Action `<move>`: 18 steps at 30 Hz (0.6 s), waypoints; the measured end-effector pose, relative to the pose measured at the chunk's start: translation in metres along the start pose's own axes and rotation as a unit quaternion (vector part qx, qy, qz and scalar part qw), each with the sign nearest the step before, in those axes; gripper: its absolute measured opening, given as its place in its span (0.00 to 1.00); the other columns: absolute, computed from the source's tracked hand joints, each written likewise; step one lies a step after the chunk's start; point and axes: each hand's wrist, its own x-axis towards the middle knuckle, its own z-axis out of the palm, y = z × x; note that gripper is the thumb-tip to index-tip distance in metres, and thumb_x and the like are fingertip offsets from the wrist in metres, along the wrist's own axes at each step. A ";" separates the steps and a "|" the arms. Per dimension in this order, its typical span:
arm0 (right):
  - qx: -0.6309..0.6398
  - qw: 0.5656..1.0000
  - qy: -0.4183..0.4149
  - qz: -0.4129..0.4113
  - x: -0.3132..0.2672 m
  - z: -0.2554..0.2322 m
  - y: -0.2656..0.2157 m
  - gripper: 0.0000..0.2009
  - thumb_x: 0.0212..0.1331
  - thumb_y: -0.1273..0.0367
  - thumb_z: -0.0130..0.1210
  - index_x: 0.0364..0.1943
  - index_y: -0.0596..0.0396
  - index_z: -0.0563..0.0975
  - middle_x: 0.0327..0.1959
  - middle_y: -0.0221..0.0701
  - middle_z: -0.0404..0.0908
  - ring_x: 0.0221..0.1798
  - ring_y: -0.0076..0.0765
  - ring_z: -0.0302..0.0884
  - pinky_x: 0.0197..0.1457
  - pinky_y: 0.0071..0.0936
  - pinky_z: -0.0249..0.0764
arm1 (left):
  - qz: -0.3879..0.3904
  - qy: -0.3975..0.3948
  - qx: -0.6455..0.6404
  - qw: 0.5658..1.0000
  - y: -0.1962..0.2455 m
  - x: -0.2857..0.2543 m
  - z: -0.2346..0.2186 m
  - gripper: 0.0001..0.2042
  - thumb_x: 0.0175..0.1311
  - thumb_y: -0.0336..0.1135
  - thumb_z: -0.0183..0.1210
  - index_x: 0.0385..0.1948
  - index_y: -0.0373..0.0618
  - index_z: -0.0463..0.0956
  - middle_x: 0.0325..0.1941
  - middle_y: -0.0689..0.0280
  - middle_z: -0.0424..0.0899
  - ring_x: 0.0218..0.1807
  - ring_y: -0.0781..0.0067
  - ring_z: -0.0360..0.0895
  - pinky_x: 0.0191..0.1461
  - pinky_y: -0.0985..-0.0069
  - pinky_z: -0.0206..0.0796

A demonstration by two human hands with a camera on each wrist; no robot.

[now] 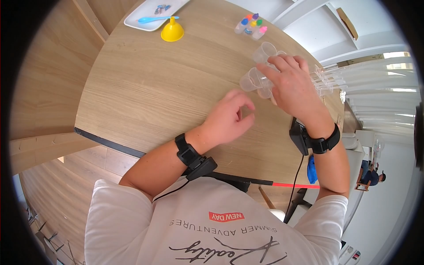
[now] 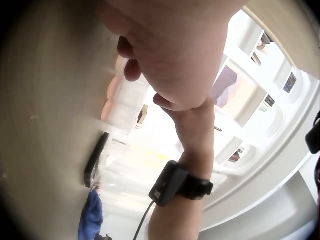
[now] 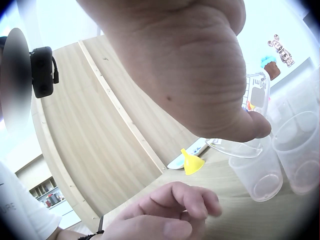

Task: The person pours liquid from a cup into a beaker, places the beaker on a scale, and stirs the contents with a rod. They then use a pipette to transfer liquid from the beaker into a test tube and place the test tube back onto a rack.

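Observation:
In the head view my left hand (image 1: 232, 117) is over the table with loosely curled fingers and nothing in them. My right hand (image 1: 291, 86) reaches over a group of clear plastic cups (image 1: 251, 79), fingers bent downward. The right wrist view shows its thumb (image 3: 257, 125) across a clear beaker (image 3: 257, 90) with printed millilitre marks, which the hand grips. Most of that beaker hides behind the hand. Two translucent cups (image 3: 257, 177) stand on the table close below it. From the left wrist, the right hand's fingertips are partly hidden behind the left hand (image 2: 175, 50).
A white tray (image 1: 132, 20) at the far left bears a blue spoon (image 1: 152, 19) and small items. Beside it stands a yellow funnel (image 1: 172, 32). Several small colour-capped bottles (image 1: 251, 27) are at the back. A clear rack (image 1: 329, 79) is right of the cups.

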 end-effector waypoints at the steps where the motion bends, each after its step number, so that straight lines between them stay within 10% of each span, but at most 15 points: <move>1: 0.000 1.000 0.000 0.000 0.000 0.000 0.000 0.30 0.41 0.78 0.66 0.55 0.47 0.80 0.53 0.32 0.77 0.61 0.39 0.70 0.69 0.43 0.59 | -0.018 0.034 -0.002 0.999 -0.001 0.000 0.000 0.12 0.59 0.27 0.63 0.44 0.44 0.75 0.58 0.60 0.73 0.32 0.80 0.74 0.33 0.81 0.69; 18: -0.011 1.000 0.020 -0.017 -0.001 -0.003 0.005 0.27 0.41 0.79 0.64 0.53 0.49 0.80 0.48 0.32 0.77 0.58 0.39 0.71 0.65 0.41 0.61 | -0.055 -0.004 0.004 0.998 0.006 0.005 -0.005 0.18 0.59 0.28 0.64 0.51 0.45 0.71 0.77 0.49 0.55 0.36 0.77 0.81 0.38 0.79 0.74</move>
